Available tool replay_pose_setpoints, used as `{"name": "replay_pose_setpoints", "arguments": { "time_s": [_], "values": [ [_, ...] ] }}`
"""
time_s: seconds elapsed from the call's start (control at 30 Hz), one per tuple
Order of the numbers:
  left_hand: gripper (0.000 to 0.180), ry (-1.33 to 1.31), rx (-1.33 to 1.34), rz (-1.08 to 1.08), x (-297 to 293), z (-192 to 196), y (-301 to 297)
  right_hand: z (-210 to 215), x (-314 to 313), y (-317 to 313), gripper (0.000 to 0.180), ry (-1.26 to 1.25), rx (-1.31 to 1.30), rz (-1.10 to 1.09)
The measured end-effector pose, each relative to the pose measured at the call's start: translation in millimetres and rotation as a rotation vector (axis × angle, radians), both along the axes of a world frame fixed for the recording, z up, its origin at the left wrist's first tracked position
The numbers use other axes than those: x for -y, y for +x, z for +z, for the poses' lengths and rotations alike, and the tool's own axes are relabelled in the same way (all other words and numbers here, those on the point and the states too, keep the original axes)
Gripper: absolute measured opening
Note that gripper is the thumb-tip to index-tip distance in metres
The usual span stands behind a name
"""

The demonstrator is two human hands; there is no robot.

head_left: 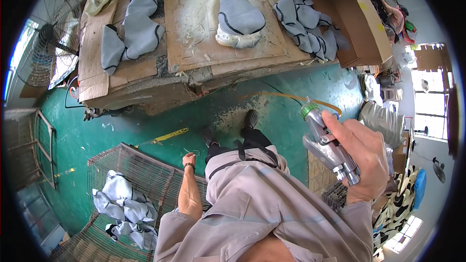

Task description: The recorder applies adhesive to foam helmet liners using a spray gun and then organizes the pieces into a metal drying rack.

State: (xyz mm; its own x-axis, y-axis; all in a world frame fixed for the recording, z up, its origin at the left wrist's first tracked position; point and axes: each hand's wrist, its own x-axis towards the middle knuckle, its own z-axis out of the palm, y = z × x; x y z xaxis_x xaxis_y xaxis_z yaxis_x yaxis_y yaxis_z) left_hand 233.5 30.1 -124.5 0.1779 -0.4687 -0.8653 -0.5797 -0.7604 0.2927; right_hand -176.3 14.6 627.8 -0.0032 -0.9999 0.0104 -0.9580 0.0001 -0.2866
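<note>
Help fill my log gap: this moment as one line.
right hand: holds spray gun | left hand: near wire rack | grey cloth pieces: on table

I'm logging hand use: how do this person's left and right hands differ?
The right hand grips a metal spray gun; the left hand shows no clear tool. The right hand looks larger and nearer the camera; the left hand looks smaller and farther off. The left hand has a dark wristband; the right hand has none in view. Both are bare, with fingers bent.
</note>
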Motion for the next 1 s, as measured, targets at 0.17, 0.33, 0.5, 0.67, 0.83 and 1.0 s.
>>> {"name": "replay_pose_setpoints", "arguments": {
  "time_s": [0.17,0.33,0.5,0.67,0.83,1.0],
  "values": [
    [0.033,-0.108,0.008,-0.178,7.2,18.9,-27.8,-16.4,-39.7,-51.0,0.069,-0.054,0.096,-0.177],
    [0.035,-0.059,0.031,0.048,30.5,67.6,-90.9,-31.7,-69.2,-132.2,0.064,-0.095,0.357,-0.179],
    [0.035,-0.227,0.037,-0.074,54.4,94.4,-147.8,-49.9,-89.8,-210.3,0.063,-0.146,0.422,-0.255],
    [0.035,-0.165,0.005,-0.054,62.9,126.4,-198.8,-60.4,-100.7,-278.7,0.052,-0.157,0.514,-0.457],
    [0.036,-0.201,0.043,0.066,45.1,141.4,-225.8,-67.1,-91.6,-340.0,0.054,-0.144,0.601,-0.421],
    [0.035,-0.157,0.026,0.136,8.1,138.6,-227.9,-77.4,-64.1,-377.2,0.059,-0.211,0.618,-0.288]
  ]
}}
